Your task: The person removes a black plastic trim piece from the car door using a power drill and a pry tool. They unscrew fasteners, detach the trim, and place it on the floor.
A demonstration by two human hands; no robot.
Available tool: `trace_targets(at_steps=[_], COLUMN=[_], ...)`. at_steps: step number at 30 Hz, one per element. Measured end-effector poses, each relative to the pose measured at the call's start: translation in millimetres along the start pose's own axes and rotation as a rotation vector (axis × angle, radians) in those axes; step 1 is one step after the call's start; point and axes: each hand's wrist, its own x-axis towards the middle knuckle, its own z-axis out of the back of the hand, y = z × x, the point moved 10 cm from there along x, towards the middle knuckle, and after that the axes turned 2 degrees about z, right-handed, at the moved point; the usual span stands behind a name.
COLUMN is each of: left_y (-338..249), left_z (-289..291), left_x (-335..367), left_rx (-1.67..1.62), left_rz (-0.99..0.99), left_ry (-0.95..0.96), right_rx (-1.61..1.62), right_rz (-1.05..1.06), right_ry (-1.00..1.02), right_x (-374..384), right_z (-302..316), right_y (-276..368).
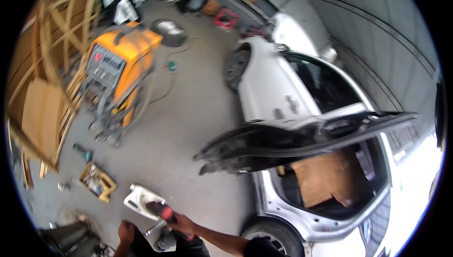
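My right hand is wrapped round a black and red hand-held tool, whose exact kind is blurred. The tool's dark end points forward and left, over the edge of a white cut-open plastic jug on the floor. My left hand is closed beside my dark-clothed leg; whatever is in it, if anything, is hidden. A silvery bar-like piece shows between my two hands, too smeared to name.
A yellow cut-open container of small parts and a green-black power tool lie at left. Beyond stands an orange wheeled machine with hoses. A white car with its rear door swung open fills the right.
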Motion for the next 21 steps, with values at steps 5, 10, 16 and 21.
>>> trace_targets(at_steps=[5, 10, 16, 21], left_y=[-10, -250, -503, -622], left_z=[-62, -29, 37, 40], left_x=[-45, -66, -113, -229], left_rx=[-0.346, -0.491, -0.534, -0.545], left_rz=[0.101, -0.204, -0.527, -0.759], left_ry=[0.446, 0.614, 0.534, 0.656], right_rx=[0.142, 0.352, 0.889, 0.909], right_rz=[0.044, -0.162, 0.644, 0.845], right_ry=[-0.352, -0.844, -1.258, -0.959], right_x=[-234, -359, -456, -458], right_z=[75, 117, 207, 261], right_y=[44, 54, 116, 105])
